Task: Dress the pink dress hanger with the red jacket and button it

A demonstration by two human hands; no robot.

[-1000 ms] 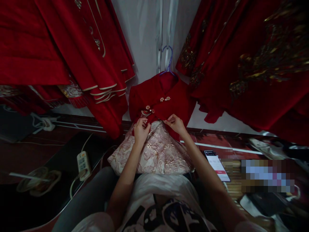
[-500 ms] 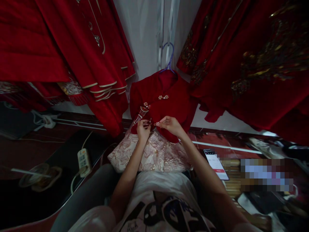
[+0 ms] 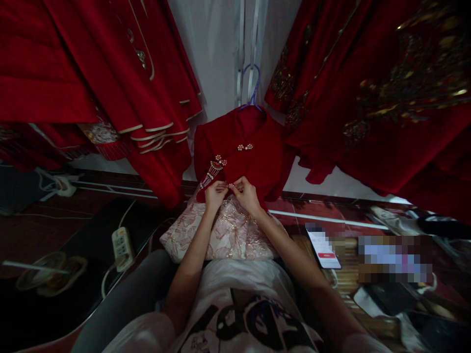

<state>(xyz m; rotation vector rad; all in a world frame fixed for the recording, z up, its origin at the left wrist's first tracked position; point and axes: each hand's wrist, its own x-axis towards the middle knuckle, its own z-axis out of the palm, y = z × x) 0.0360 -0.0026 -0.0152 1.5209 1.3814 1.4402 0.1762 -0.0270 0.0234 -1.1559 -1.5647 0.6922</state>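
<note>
- Hands meet at the lower front edge of a small red jacket, which hangs on a purple hanger against the pale wall
- left hand: fingers drawn together, pinching the red cloth at the hem, just below a beaded tassel clasp
- right hand: fingers drawn together too, pinching what looks like a small pearl fastening where the two front edges of the jacket meet; it is too small to tell exactly what it is
- the two hands are touching or all but touching at the fingertips
- a pearl button pair sits higher up on the jacket's chest, apart from both hands
- under the jacket, a pink and gold brocade skirt spreads over the person's lap, with both forearms lying over it
- larger red garments hang to the left, and more with gold embroidery to the right
- a phone with a lit screen lies on the floor to the right
- a white power strip lies to the left, and near it a clear plastic cup on its side
</note>
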